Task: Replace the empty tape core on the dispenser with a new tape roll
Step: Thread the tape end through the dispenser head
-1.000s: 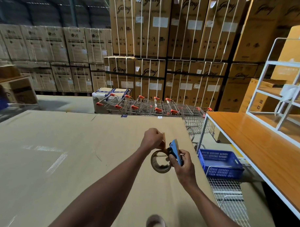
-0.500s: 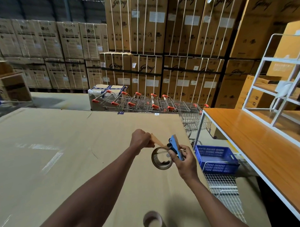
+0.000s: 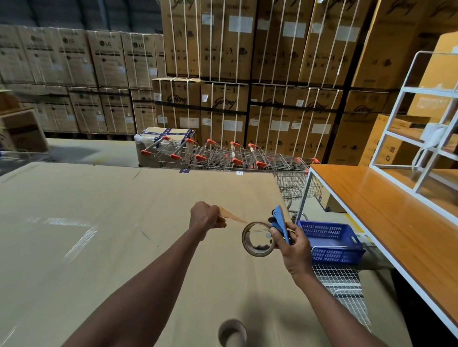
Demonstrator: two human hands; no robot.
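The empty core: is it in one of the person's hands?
No, the empty core stands on the cardboard surface, apart from both hands.

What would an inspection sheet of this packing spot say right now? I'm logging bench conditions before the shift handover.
Surface: large cardboard sheet, flat, bare in most places.
Job's things: blue tape dispenser with tape roll mounted; tape strip pulled out to the left; empty core standing on the cardboard near the person.
Clutter: nothing seen.
Hands: left hand pinches the strip end; right hand holds the dispenser.
Cables: nothing seen.
Surroundings: stacked cartons, shopping trolleys, blue basket, wooden bench.
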